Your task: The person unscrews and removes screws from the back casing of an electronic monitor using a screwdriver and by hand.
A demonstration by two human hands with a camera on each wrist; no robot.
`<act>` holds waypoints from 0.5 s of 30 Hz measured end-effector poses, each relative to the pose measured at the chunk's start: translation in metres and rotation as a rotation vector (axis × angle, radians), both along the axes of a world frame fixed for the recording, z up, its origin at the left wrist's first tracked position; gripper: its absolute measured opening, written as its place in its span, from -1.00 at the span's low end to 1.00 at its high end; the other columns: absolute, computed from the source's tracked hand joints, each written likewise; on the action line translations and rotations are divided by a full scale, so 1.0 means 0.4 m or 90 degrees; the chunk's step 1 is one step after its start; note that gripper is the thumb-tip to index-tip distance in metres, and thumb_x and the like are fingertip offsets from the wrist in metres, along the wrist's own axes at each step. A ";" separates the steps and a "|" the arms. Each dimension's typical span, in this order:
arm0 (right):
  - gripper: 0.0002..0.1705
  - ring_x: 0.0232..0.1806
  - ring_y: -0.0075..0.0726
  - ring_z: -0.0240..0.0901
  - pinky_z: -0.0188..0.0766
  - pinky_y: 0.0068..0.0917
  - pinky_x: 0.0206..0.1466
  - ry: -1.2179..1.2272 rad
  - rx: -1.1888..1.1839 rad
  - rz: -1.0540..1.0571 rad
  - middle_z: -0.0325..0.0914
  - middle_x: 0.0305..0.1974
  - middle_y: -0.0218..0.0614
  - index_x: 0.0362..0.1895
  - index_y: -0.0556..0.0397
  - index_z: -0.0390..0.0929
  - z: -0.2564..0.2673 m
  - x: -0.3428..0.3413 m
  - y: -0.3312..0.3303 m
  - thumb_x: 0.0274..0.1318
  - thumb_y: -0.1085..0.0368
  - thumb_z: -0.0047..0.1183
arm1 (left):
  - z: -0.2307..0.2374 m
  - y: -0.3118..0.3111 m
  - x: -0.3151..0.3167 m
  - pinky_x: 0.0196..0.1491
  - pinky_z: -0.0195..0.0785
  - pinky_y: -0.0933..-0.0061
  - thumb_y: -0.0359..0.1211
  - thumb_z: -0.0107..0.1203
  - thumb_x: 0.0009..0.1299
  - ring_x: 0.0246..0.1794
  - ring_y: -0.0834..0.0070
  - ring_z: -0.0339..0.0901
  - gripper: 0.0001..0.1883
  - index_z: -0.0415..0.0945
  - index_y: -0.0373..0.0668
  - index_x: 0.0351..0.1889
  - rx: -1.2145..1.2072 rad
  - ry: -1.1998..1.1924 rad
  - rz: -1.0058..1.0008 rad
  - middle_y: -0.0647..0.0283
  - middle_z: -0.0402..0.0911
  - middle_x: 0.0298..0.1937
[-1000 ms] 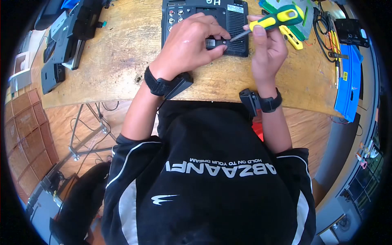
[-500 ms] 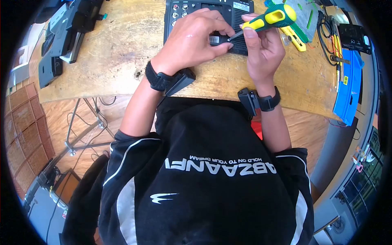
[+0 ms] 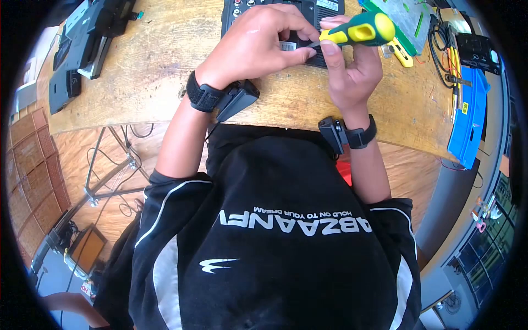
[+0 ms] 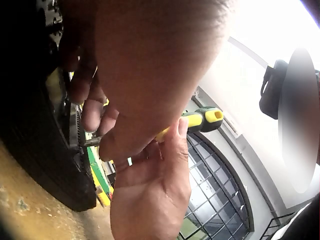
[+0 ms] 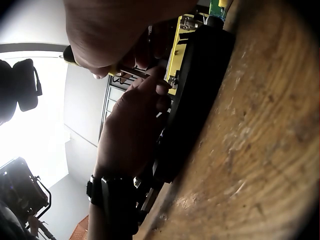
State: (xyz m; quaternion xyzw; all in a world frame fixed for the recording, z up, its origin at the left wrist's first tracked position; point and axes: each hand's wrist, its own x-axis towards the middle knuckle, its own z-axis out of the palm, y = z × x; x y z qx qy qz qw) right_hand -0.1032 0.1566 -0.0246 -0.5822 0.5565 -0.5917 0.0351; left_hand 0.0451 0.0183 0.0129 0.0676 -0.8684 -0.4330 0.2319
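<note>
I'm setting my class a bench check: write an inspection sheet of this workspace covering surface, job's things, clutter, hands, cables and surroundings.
Surface: wooden table, scuffed and stained.
Job's things: screwdriver, yellow and green, shaft angled at the black device; contact unclear.
Clutter: black equipment at left; yellow cutter and blue tray at right.
Hands: right hand grips the screwdriver; left hand is at its shaft end, though whether it pinches anything is unclear.
Cables: black cables bunched at the table's right.
Surroundings: barred window; another person's arm, lower left.
Spills: nothing seen.
</note>
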 end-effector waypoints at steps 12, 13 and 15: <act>-0.76 0.10 -0.31 0.53 0.36 -0.34 0.26 0.008 -0.025 -0.034 0.67 -0.01 -0.20 -0.05 0.23 0.67 -0.007 -0.016 0.001 0.32 0.31 0.22 | 0.001 -0.004 0.006 -0.08 0.46 0.24 -0.52 0.22 0.17 -0.17 0.13 0.59 -0.69 0.69 -0.29 -0.09 0.041 -0.001 -0.022 0.06 0.64 -0.26; -0.76 0.09 -0.32 0.53 0.38 -0.35 0.25 0.019 -0.021 -0.043 0.67 -0.01 -0.21 -0.05 0.22 0.67 -0.008 -0.018 0.001 0.29 0.33 0.25 | 0.001 -0.004 0.005 -0.11 0.47 0.26 -0.52 0.23 0.17 -0.19 0.14 0.60 -0.70 0.69 -0.29 -0.10 0.044 -0.005 -0.018 0.06 0.64 -0.27; -0.76 0.08 -0.33 0.54 0.39 -0.36 0.24 0.032 -0.016 -0.051 0.67 -0.01 -0.22 -0.05 0.22 0.67 -0.008 -0.019 0.001 0.26 0.35 0.27 | 0.002 -0.006 0.001 -0.14 0.47 0.27 -0.51 0.24 0.18 -0.21 0.16 0.61 -0.71 0.69 -0.29 -0.10 0.048 -0.009 -0.013 0.06 0.64 -0.28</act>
